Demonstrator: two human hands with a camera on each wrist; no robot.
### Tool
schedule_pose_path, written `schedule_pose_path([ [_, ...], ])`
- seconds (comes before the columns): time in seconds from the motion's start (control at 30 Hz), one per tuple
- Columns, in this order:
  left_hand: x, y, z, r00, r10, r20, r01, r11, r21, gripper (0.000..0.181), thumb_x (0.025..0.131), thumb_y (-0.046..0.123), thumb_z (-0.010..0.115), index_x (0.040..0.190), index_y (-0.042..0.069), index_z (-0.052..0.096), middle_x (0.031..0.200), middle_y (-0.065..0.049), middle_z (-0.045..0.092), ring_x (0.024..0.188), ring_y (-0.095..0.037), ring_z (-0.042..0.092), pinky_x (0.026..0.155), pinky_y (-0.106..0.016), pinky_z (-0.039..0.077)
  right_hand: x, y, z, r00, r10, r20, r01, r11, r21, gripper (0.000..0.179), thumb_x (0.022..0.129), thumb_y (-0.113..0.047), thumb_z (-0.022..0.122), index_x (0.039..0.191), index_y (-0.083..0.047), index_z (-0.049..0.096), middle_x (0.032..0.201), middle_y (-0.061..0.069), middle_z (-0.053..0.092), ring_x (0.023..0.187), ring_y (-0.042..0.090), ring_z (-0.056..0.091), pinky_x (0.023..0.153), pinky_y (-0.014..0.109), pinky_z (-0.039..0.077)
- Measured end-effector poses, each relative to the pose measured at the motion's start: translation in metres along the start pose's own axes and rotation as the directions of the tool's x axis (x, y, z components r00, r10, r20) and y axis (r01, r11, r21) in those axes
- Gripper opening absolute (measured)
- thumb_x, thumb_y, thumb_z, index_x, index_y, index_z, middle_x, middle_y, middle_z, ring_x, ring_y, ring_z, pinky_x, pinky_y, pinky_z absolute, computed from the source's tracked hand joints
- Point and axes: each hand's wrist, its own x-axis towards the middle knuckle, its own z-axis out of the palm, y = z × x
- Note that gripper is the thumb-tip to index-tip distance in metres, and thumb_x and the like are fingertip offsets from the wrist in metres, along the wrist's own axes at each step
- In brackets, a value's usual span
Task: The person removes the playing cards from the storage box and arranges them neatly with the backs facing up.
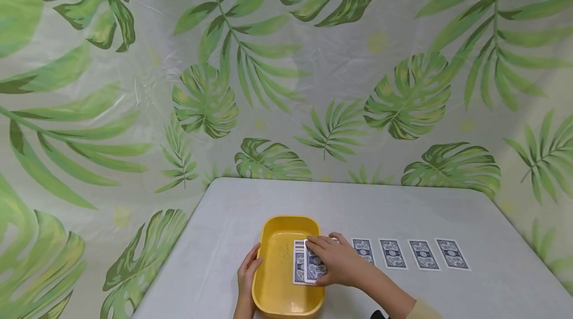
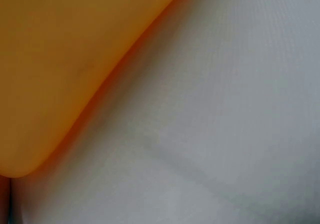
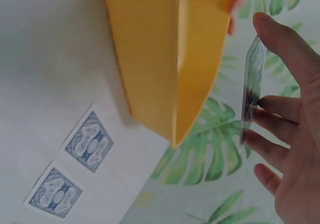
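In the head view a yellow plastic tray (image 1: 279,291) stands on the table, its long side running away from me. My left hand (image 1: 247,273) grips its left wall, with fingertips showing at the rim. Over the tray's right side, my right hand (image 1: 335,262) holds blue-backed playing cards (image 1: 316,265) between thumb and fingers, backs up and slightly offset. From the right wrist, the held cards (image 3: 253,86) appear nearly edge-on, so their exact number is unclear. The left wrist view shows just the tray's outer wall (image 2: 65,58) and white cloth; the left hand is barely visible there.
Right of the tray, several blue-backed cards (image 1: 394,254) lie face down in a spaced row on the white-covered table (image 1: 358,204). One near my right hand is partly hidden. A leaf-patterned sheet (image 1: 331,80) hangs behind the table.
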Motion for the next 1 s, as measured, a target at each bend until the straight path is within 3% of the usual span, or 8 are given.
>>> schedule_pose_path([
  [0.23, -0.001, 0.002, 0.001, 1.000, 0.009, -0.001, -0.009, 0.999, 0.034, 0.045, 0.090, 0.018, 0.053, 0.133, 0.010, 0.047, 0.142, -0.014, 0.039, 0.118, -0.012, 0.048, 0.091, -0.019, 0.045, -0.022, 0.014, 0.003, 0.999, 0.031, -0.032, -0.030, 0.999, 0.034, 0.088, 0.063, -0.050, 0.075, 0.134, -0.008, 0.045, 0.137, 0.005, 0.046, 0.121, 0.024, 0.045, 0.102, 0.048, 0.030],
  [0.6, -0.003, 0.001, 0.001, 1.000, -0.010, -0.011, 0.011, 1.000, 0.009, 0.044, 0.089, 0.016, 0.053, 0.133, 0.011, 0.048, 0.142, -0.015, 0.039, 0.117, -0.016, 0.051, 0.090, -0.022, 0.047, -0.046, 0.027, 0.018, 0.995, 0.098, -0.027, -0.096, 0.993, 0.072, 0.090, 0.061, -0.049, 0.077, 0.134, -0.008, 0.044, 0.139, 0.007, 0.044, 0.124, 0.027, 0.043, 0.105, 0.053, 0.026],
  [1.0, -0.003, 0.002, 0.001, 1.000, -0.017, 0.008, 0.017, 0.999, 0.027, 0.046, 0.091, 0.019, 0.051, 0.136, 0.011, 0.044, 0.145, -0.013, 0.035, 0.128, -0.021, 0.040, 0.096, -0.025, 0.043, -0.057, 0.027, 0.044, 0.985, 0.128, 0.112, -0.140, 0.984, 0.112, 0.087, 0.061, -0.046, 0.077, 0.134, -0.013, 0.045, 0.139, 0.004, 0.045, 0.126, 0.028, 0.041, 0.106, 0.055, 0.023],
])
